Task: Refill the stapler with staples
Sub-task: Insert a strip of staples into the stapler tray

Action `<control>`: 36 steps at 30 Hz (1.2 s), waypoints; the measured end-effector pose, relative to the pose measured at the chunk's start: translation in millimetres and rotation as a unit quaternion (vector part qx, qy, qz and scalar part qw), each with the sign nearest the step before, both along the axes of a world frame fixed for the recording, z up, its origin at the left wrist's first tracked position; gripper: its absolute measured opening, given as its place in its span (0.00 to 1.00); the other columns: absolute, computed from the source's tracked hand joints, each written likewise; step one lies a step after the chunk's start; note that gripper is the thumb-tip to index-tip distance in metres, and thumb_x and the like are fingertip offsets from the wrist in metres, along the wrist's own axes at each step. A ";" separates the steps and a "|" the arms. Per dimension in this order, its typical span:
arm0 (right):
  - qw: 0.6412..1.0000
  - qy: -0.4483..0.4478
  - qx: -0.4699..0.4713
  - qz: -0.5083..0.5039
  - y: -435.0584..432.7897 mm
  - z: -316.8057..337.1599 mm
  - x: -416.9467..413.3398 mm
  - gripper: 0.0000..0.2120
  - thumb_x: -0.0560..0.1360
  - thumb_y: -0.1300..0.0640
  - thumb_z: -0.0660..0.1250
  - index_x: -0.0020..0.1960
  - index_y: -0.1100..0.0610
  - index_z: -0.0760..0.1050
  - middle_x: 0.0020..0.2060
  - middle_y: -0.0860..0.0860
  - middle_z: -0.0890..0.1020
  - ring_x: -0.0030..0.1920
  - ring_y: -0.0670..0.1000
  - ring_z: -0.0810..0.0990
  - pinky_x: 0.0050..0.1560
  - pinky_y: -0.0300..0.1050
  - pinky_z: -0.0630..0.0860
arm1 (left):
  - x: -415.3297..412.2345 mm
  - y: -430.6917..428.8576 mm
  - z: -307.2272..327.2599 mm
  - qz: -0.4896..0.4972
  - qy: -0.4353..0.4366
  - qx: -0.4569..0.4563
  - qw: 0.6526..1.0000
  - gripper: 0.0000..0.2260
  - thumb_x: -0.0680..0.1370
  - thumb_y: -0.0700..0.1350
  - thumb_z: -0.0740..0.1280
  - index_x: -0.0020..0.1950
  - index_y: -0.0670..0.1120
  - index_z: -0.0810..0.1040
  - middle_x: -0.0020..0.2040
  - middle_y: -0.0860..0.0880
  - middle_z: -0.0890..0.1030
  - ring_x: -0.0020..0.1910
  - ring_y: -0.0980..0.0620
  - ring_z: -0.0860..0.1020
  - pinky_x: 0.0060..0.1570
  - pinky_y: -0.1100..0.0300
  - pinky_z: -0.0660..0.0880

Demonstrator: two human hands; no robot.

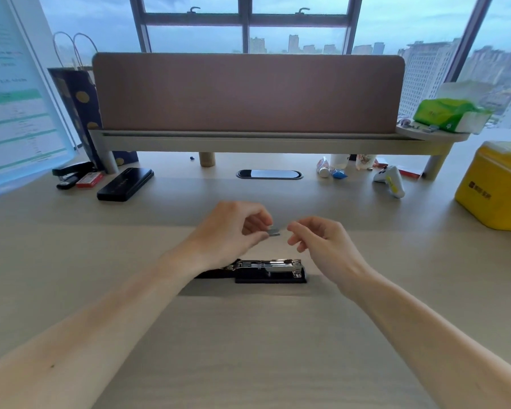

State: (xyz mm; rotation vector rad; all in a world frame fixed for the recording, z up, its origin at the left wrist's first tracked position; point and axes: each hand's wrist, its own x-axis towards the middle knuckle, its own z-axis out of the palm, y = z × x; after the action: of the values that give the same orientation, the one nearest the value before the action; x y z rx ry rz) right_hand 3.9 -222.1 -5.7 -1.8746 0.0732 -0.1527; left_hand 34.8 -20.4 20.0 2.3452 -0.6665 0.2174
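A black stapler lies on the desk in front of me with its top swung open and the metal staple channel showing. My left wrist hides its left end. Above it, my left hand pinches a small grey strip of staples between thumb and fingers. My right hand hovers just right of the strip, its fingers curled and slightly apart, with the fingertips close to the strip and not clearly touching it.
A second black stapler and a red staple box sit at the back left beside a black case. A yellow tin and a white controller stand at the right. A shelf with a divider panel spans the back.
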 end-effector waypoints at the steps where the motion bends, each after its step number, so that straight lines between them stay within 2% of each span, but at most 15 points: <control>1: 1.000 0.009 -0.013 0.010 1.9 5.3 -0.3 0.11 0.81 0.48 0.68 0.51 0.54 0.85 0.37 0.46 0.87 0.36 0.44 0.80 0.44 0.41 0.74 | -6.3 -0.3 0.6 -0.008 -0.004 -0.009 1.000 0.06 0.76 0.40 0.76 0.52 0.46 0.86 0.45 0.54 0.87 0.47 0.63 0.83 0.46 0.75 0.76; 4: 0.998 0.023 -0.045 0.045 5.7 15.3 -3.2 0.13 0.81 0.45 0.68 0.49 0.53 0.85 0.36 0.46 0.88 0.34 0.44 0.78 0.42 0.40 0.74 | -17.0 0.8 3.1 -0.026 -0.027 -0.026 0.999 0.06 0.77 0.40 0.75 0.53 0.46 0.86 0.46 0.53 0.88 0.47 0.59 0.84 0.49 0.71 0.78; 9: 0.997 0.022 -0.017 0.078 8.6 17.8 -7.5 0.10 0.79 0.51 0.73 0.50 0.58 0.85 0.34 0.49 0.89 0.31 0.43 0.77 0.41 0.42 0.75 | -22.6 3.6 4.2 -0.044 -0.047 -0.028 0.998 0.05 0.77 0.41 0.75 0.53 0.46 0.85 0.46 0.54 0.88 0.46 0.58 0.85 0.51 0.64 0.80; 12: 0.997 0.020 -0.011 0.080 7.2 16.0 -9.6 0.09 0.78 0.53 0.74 0.49 0.59 0.85 0.34 0.50 0.89 0.31 0.43 0.78 0.41 0.44 0.75 | -27.0 3.0 3.7 -0.036 -0.043 -0.036 0.998 0.05 0.77 0.43 0.76 0.52 0.47 0.85 0.45 0.54 0.88 0.45 0.58 0.85 0.50 0.65 0.81; 14: 0.997 0.008 -0.011 0.080 7.1 15.5 -11.2 0.07 0.79 0.55 0.74 0.49 0.59 0.84 0.34 0.49 0.89 0.31 0.43 0.78 0.41 0.44 0.75 | -26.9 2.1 5.6 0.004 0.025 -0.081 0.996 0.06 0.76 0.47 0.76 0.52 0.48 0.85 0.46 0.52 0.88 0.45 0.58 0.86 0.50 0.66 0.82; 15: 0.997 -0.001 -0.014 0.080 7.1 15.5 -12.3 0.05 0.79 0.56 0.74 0.48 0.58 0.84 0.34 0.49 0.88 0.31 0.43 0.78 0.40 0.43 0.76 | -25.6 1.4 8.3 0.026 0.099 -0.131 0.986 0.07 0.77 0.48 0.76 0.51 0.47 0.85 0.46 0.50 0.89 0.45 0.55 0.87 0.50 0.64 0.83; 18: 0.996 -0.031 -0.010 0.089 6.9 15.6 -15.4 0.03 0.79 0.58 0.73 0.47 0.56 0.83 0.32 0.48 0.88 0.30 0.42 0.79 0.40 0.38 0.76 | -25.5 -0.9 17.6 0.026 0.369 -0.282 0.885 0.08 0.81 0.47 0.71 0.50 0.42 0.83 0.45 0.41 0.87 0.41 0.47 0.87 0.48 0.57 0.86; 19: 0.995 -0.039 -0.005 0.091 6.8 15.6 -16.5 0.03 0.79 0.58 0.73 0.47 0.56 0.83 0.32 0.48 0.88 0.30 0.42 0.79 0.40 0.39 0.76 | -26.6 -1.4 18.9 0.016 0.413 -0.298 0.860 0.07 0.81 0.46 0.71 0.50 0.43 0.83 0.45 0.41 0.88 0.40 0.48 0.87 0.46 0.57 0.86; 21: 0.994 -0.053 0.001 0.093 6.5 15.8 -18.2 0.03 0.79 0.59 0.74 0.46 0.56 0.83 0.33 0.49 0.88 0.31 0.42 0.80 0.42 0.41 0.77 | -29.0 -3.0 19.2 0.002 0.436 -0.320 0.841 0.04 0.80 0.43 0.71 0.49 0.42 0.83 0.45 0.42 0.89 0.38 0.50 0.87 0.42 0.60 0.85; 24: 0.994 -0.058 0.006 0.097 6.1 14.3 -19.4 0.02 0.77 0.59 0.76 0.46 0.56 0.84 0.34 0.50 0.88 0.35 0.47 0.82 0.46 0.49 0.79 | -29.0 -5.5 16.2 0.009 0.414 -0.343 0.843 0.02 0.79 0.39 0.73 0.47 0.41 0.83 0.43 0.42 0.89 0.37 0.50 0.87 0.41 0.62 0.85; 27: 0.995 -0.066 -0.008 0.080 2.2 12.4 -18.8 0.06 0.76 0.53 0.77 0.47 0.55 0.85 0.37 0.53 0.89 0.40 0.58 0.85 0.52 0.55 0.82 | -27.6 -7.2 13.6 0.013 0.365 -0.335 0.869 0.03 0.76 0.38 0.75 0.48 0.41 0.83 0.41 0.43 0.88 0.38 0.49 0.86 0.42 0.61 0.85; 29: 0.994 -0.083 -0.010 0.069 -1.9 12.0 -17.2 0.04 0.76 0.54 0.77 0.46 0.54 0.85 0.38 0.53 0.89 0.41 0.56 0.87 0.51 0.53 0.82 | -27.4 -7.1 10.9 0.013 0.313 -0.315 0.896 0.04 0.75 0.39 0.77 0.47 0.41 0.84 0.39 0.44 0.88 0.38 0.49 0.86 0.44 0.60 0.85; 31: 0.993 -0.097 -0.001 0.073 -5.1 10.3 -16.0 0.03 0.76 0.58 0.77 0.44 0.55 0.85 0.37 0.51 0.88 0.39 0.49 0.85 0.48 0.48 0.81 | -28.6 -6.5 7.6 0.009 0.239 -0.270 0.933 0.04 0.74 0.41 0.79 0.45 0.43 0.86 0.39 0.44 0.89 0.40 0.50 0.87 0.47 0.60 0.84; 33: 0.991 -0.109 0.002 0.080 -6.4 7.0 -16.1 0.03 0.75 0.62 0.78 0.43 0.56 0.85 0.37 0.52 0.88 0.39 0.47 0.84 0.48 0.45 0.81 | -31.2 -5.5 3.9 0.004 0.147 -0.200 0.969 0.03 0.74 0.43 0.79 0.45 0.45 0.86 0.41 0.48 0.90 0.41 0.54 0.87 0.48 0.66 0.81; 36: 0.989 -0.124 -0.008 0.077 -8.3 -1.4 -20.1 0.05 0.74 0.63 0.78 0.44 0.57 0.84 0.40 0.54 0.88 0.41 0.48 0.86 0.51 0.46 0.83 | -38.1 -6.1 -1.8 -0.007 0.059 -0.139 0.988 0.02 0.75 0.42 0.78 0.44 0.46 0.87 0.41 0.52 0.89 0.41 0.58 0.87 0.45 0.72 0.77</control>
State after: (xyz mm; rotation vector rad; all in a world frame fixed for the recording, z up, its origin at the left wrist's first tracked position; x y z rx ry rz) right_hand -16.2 -230.5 -7.1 -1.8555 -0.2447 -0.2791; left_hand -3.3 -26.5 18.2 2.0675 -0.5566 0.1523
